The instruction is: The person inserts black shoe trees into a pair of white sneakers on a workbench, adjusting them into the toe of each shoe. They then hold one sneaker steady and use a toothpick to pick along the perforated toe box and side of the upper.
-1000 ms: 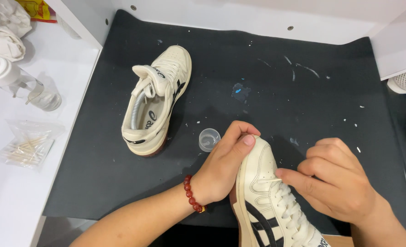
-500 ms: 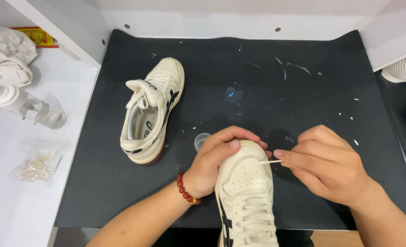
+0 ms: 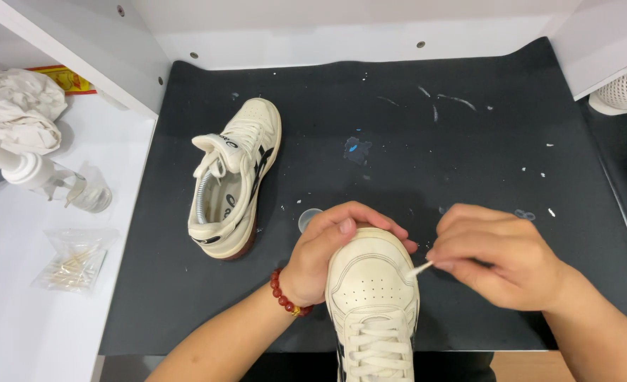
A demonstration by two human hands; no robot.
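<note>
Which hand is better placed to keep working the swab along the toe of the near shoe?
Probably the right hand: it pinches the thin white cotton swab, tip at the cream lace-up sneaker toe's right edge. The left hand grips the toe, steadying it.

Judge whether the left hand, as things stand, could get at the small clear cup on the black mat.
Probably yes. The small clear cup stands just beyond the left hand, nothing between them, but that hand grips the toe of the cream shoe and would have to let go.

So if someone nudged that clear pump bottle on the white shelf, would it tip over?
Probably, and easily. The pump bottle looks narrow, topped by a bulky white pump head, so it seems top-heavy. Its clear body looks nearly empty, so likely light. Smooth plastic could slide on the white shelf.
</note>
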